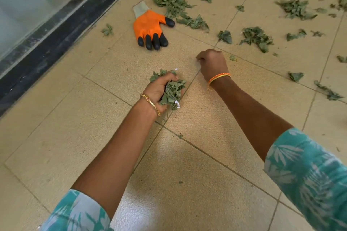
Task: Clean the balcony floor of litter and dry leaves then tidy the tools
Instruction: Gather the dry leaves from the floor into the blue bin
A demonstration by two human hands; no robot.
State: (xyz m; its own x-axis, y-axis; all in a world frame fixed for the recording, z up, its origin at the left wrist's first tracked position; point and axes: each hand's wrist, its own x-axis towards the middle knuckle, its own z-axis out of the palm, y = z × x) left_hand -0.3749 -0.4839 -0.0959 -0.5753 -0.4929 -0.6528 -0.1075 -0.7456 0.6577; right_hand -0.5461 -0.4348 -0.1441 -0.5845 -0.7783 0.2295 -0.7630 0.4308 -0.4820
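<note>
Nearest, the left hand (161, 88) hovers above the beige tiled balcony floor (197, 165), its fingers (170, 77) curled round a clump of dry green leaves (171, 93) with a small white scrap of litter in it. Just beyond, the right hand (213, 63) is down at the floor with its fingers curled under; whether they pinch anything cannot be told. Farther off lies an orange work glove with black fingertips (149, 28), beside the dark frame of a glass door (62, 22). More scattered dry leaves (256, 36) cover the far tiles.
</note>
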